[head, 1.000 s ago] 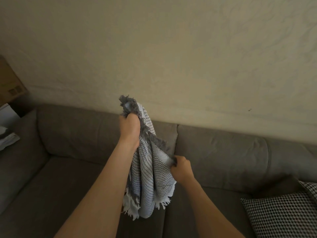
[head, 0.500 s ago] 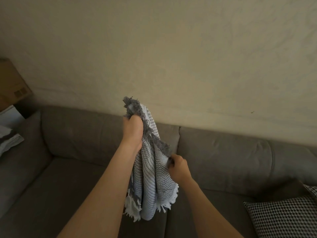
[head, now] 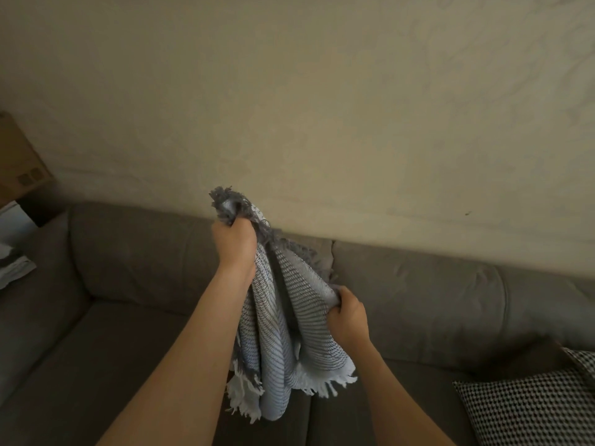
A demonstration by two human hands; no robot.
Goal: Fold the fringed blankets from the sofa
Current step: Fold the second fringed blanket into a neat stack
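A blue-grey striped fringed blanket hangs bunched in the air above the grey sofa. My left hand grips its top corner, where dark grey fringe sticks up. Lower and to the right, my right hand clutches the blanket's side edge. White fringe dangles at the bottom, just above the seat cushions.
A black-and-white checked cushion lies on the sofa at the lower right. A cardboard box and some pale cloth are at the far left by the armrest. A plain beige wall rises behind the sofa.
My right hand has slid outward to the right along the blanket's edge, spreading the cloth a little wider. The left hand holds its corner at about the same height.
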